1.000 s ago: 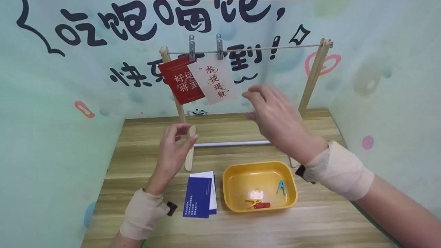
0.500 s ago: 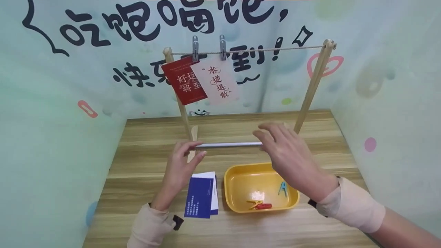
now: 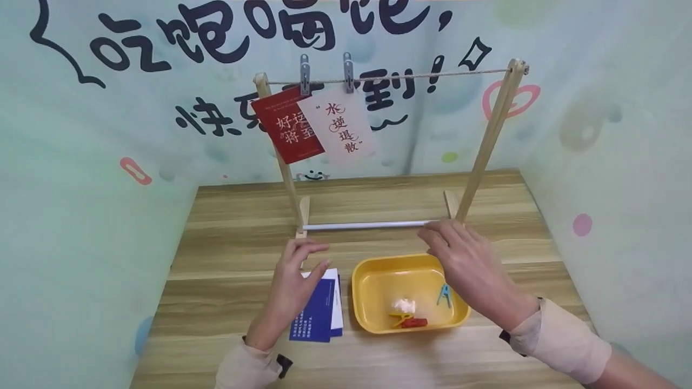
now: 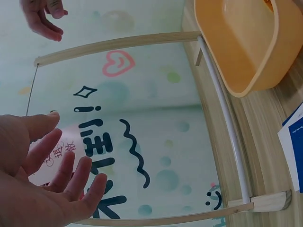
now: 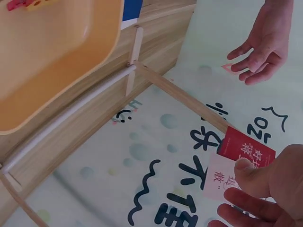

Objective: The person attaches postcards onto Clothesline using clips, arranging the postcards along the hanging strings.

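My left hand [image 3: 296, 286] hovers over the cards, fingers relaxed and thumb apart, holding nothing. Beneath it lies a small stack of blue and white cards [image 3: 320, 319]. My right hand [image 3: 473, 265] is above the far right corner of a yellow tub [image 3: 373, 324], its fingers loosely bent around nothing. Inside the tub are a blue clothespin [image 3: 444, 295], a yellow clothespin [image 3: 401, 319] and a red clothespin [image 3: 415, 323]. A red card [image 3: 286, 129] and a pale pink card [image 3: 346, 129] hang overlapping from a string [image 3: 427, 76], each under a grey clothespin [image 3: 305, 73].
The string runs between two wooden posts [image 3: 489, 135] of a rack. A white rod [image 3: 367, 225] joins the posts low down, just beyond the tub. Walls with printed lettering [image 3: 205, 35] surround the wooden tabletop [image 3: 227, 254] at the back and sides.
Both hands have come down and back from near the hanging cards and rack toward the cards and tub on the table. The hanging cards stay in place.
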`<action>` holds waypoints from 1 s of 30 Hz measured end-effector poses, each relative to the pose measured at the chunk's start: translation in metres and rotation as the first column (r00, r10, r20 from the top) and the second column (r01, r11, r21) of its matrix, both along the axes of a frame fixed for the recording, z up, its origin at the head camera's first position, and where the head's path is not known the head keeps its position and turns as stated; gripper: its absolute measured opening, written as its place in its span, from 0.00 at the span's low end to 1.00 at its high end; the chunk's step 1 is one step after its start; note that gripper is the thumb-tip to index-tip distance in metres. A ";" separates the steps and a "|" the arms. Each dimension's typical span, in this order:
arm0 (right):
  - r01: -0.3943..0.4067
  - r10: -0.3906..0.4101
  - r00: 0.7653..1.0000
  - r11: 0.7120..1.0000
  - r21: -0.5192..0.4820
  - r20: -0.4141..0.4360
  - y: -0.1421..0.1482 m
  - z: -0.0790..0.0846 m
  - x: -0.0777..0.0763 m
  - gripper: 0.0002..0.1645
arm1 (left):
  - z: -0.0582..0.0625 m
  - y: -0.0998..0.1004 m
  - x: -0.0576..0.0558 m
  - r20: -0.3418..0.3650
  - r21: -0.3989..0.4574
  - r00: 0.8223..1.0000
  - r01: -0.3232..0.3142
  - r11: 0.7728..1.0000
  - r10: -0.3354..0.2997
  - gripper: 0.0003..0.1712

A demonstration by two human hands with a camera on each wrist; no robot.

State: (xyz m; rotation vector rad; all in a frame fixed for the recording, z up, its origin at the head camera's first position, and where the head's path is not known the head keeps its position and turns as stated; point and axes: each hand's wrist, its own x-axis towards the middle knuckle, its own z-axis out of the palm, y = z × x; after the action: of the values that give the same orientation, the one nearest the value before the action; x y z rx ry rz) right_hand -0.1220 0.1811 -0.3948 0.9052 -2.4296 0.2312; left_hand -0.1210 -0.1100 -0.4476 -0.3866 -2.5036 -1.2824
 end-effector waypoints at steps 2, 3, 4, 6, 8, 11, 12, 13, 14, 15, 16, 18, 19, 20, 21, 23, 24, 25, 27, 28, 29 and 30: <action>-0.011 0.011 1.000 1.000 0.010 0.005 0.004 -0.009 0.001 0.20 | -0.006 0.000 0.003 -0.040 -0.028 0.999 0.001 1.000 -0.002 0.14; -0.015 0.015 1.000 1.000 0.015 0.003 0.005 -0.013 0.001 0.20 | -0.009 0.001 0.005 -0.051 -0.039 0.999 0.001 0.999 -0.003 0.14; -0.015 0.015 1.000 1.000 0.023 0.001 0.007 -0.018 0.001 0.20 | -0.011 0.001 0.006 -0.054 -0.046 0.999 0.003 0.999 -0.006 0.13; -0.011 0.011 1.000 0.999 0.031 0.010 0.011 -0.026 0.002 0.21 | -0.016 0.001 0.009 -0.049 -0.058 0.999 0.010 0.998 -0.013 0.13; 0.002 -0.003 1.000 0.999 0.048 0.022 0.014 -0.033 0.003 0.22 | -0.021 0.002 0.010 -0.033 -0.076 0.999 0.020 0.997 -0.022 0.12; 0.016 -0.019 0.999 0.997 0.078 0.043 0.019 -0.043 0.005 0.23 | -0.027 0.003 0.013 -0.002 -0.113 0.999 0.037 0.993 -0.037 0.11; 0.019 -0.023 0.999 0.996 0.089 0.046 0.020 -0.046 0.006 0.24 | -0.029 0.003 0.013 0.009 -0.128 0.999 0.041 0.991 -0.040 0.10; 0.022 -0.026 0.999 0.995 0.101 0.046 0.021 -0.049 0.006 0.24 | -0.031 0.004 0.014 0.019 -0.139 0.999 0.047 0.989 -0.045 0.10; 0.021 -0.026 0.999 0.994 0.107 0.046 0.021 -0.052 0.007 0.24 | -0.032 0.004 0.014 0.030 -0.150 0.998 0.052 0.987 -0.048 0.10; 0.021 -0.026 0.999 0.993 0.113 0.044 0.022 -0.054 0.008 0.23 | -0.034 0.004 0.015 0.040 -0.162 0.998 0.054 0.985 -0.048 0.11; 0.021 -0.026 0.999 0.993 0.119 0.042 0.023 -0.057 0.008 0.23 | -0.036 0.004 0.016 0.048 -0.174 0.998 0.053 0.983 -0.045 0.11; 0.019 -0.024 0.999 0.992 0.125 0.039 0.025 -0.062 0.009 0.21 | -0.041 0.004 0.016 0.062 -0.198 0.997 0.049 0.979 -0.037 0.11; 0.016 -0.021 0.999 0.992 0.122 0.040 0.026 -0.065 0.010 0.20 | -0.044 0.004 0.016 0.064 -0.207 0.997 0.050 0.977 -0.037 0.11; 0.014 -0.019 0.999 0.992 0.123 0.039 0.026 -0.068 0.010 0.19 | -0.047 0.003 0.017 0.067 -0.217 0.997 0.048 0.975 -0.034 0.11; 0.012 -0.017 0.999 0.992 0.124 0.037 0.027 -0.070 0.011 0.18 | -0.049 0.003 0.017 0.072 -0.225 0.997 0.046 0.973 -0.031 0.11; 0.007 -0.012 0.999 0.992 0.127 0.035 0.029 -0.075 0.011 0.17 | -0.055 0.002 0.016 0.080 -0.241 0.996 0.045 0.970 -0.026 0.11; 0.006 -0.011 0.999 0.991 0.131 0.033 0.030 -0.078 0.011 0.18 | -0.058 0.001 0.016 0.087 -0.247 0.996 0.046 0.968 -0.025 0.11; 0.006 -0.010 0.999 0.991 0.136 0.031 0.031 -0.080 0.010 0.18 | -0.060 0.000 0.016 0.097 -0.254 0.995 0.046 0.966 -0.022 0.11; 0.005 -0.010 1.000 0.988 0.155 0.029 0.032 -0.085 0.010 0.20 | -0.064 -0.003 0.016 0.120 -0.271 0.993 0.047 0.961 -0.015 0.11; 0.005 -0.010 1.000 0.986 0.166 0.029 0.033 -0.088 0.009 0.20 | -0.066 -0.004 0.015 0.130 -0.279 0.991 0.052 0.959 -0.016 0.11; 0.005 -0.010 1.000 0.984 0.178 0.029 0.034 -0.091 0.009 0.20 | -0.068 -0.006 0.015 0.145 -0.281 0.989 0.057 0.958 -0.016 0.11; 0.004 -0.010 0.999 0.982 0.190 0.030 0.035 -0.093 0.009 0.20 | -0.071 -0.007 0.015 0.160 -0.282 0.987 0.061 0.957 -0.015 0.10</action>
State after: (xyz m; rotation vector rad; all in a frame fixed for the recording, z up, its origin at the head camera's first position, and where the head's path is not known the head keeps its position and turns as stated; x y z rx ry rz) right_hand -0.1132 0.2161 -0.4878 0.9810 -2.5155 0.0097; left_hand -0.1061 -0.1171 -0.5187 -0.4147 -2.8390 -0.9970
